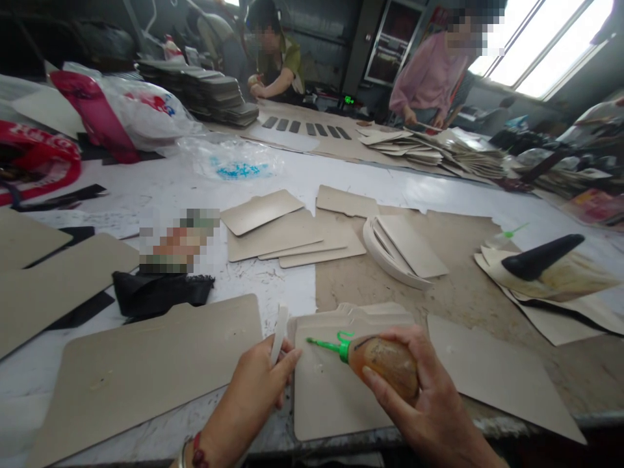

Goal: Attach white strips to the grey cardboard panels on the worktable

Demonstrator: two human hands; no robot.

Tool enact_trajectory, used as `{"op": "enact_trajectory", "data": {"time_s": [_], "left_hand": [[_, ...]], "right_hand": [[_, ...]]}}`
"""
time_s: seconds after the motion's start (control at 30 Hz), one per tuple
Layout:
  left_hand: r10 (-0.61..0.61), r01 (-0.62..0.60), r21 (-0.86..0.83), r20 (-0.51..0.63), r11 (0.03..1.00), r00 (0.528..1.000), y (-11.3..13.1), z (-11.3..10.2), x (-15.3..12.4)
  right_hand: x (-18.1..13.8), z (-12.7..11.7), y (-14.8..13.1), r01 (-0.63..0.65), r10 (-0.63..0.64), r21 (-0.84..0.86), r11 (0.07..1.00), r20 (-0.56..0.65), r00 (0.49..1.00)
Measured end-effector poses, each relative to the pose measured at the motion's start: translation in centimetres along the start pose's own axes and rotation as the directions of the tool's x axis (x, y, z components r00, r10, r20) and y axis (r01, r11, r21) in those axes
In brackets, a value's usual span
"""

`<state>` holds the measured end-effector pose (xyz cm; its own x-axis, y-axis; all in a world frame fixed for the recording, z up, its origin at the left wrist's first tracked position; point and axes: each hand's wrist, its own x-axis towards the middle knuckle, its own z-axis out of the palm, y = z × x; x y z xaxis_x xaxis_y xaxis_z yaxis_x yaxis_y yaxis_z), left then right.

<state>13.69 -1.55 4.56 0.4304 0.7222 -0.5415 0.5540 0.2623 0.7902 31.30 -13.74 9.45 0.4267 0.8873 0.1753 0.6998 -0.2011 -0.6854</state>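
My right hand (pixel 414 383) is wrapped round a squeeze glue bottle (pixel 385 364) full of amber liquid. Its green nozzle (pixel 326 344) points left, over a stack of beige panels (pixel 336 396) with rounded corners. Between the thumb and fingers of my left hand (pixel 263 374), a narrow off-white strip (pixel 279 331) stands nearly upright beside the stack's left edge. To the left lies a large beige panel (pixel 166 364) with small marks on it. Another beige panel (pixel 497 370) lies to the right of the bottle.
Loose beige panels (pixel 292 237) and a curved bundle of strips (pixel 390 260) lie ahead. A black-handled tool (pixel 543 257) rests at right, black fabric (pixel 160 292) at left. Farther back are plastic bags (pixel 146 107), stacked dark sheets (pixel 205 94) and people (pixel 429 78) working.
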Motion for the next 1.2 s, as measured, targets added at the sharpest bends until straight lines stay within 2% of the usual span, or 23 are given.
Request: {"op": "enact_trajectory", "data": {"time_s": [0.17,0.33,0.63,0.87,1.2], "left_hand": [[0.017,-0.017,0.044,-0.007,0.999,1.0,-0.4,0.4,0.8],[0.092,-0.087,0.11,-0.042,0.99,0.995,-0.4,0.5,0.8],[0.119,-0.105,0.191,-0.062,0.976,0.991,0.4,0.8,0.5],[0.13,-0.114,0.179,-0.08,0.977,0.988,0.2,1.0,0.5],[0.17,-0.161,0.124,-0.066,0.979,0.983,0.0,1.2,0.3]], "right_hand": [[-0.1,-0.4,0.2,0.007,-0.007,-0.01,1.0,0.002,1.0],[-0.5,-1.3,0.6,-0.007,0.007,-0.042,0.999,-0.01,1.0],[-0.7,-2.1,0.9,-0.003,0.002,-0.043,0.999,-0.018,1.0],[-1.0,-2.9,1.5,-0.034,0.033,-0.061,0.998,-0.016,0.999],[-0.8,-1.9,1.1,0.062,-0.061,-0.009,0.998,0.029,0.998]]}}
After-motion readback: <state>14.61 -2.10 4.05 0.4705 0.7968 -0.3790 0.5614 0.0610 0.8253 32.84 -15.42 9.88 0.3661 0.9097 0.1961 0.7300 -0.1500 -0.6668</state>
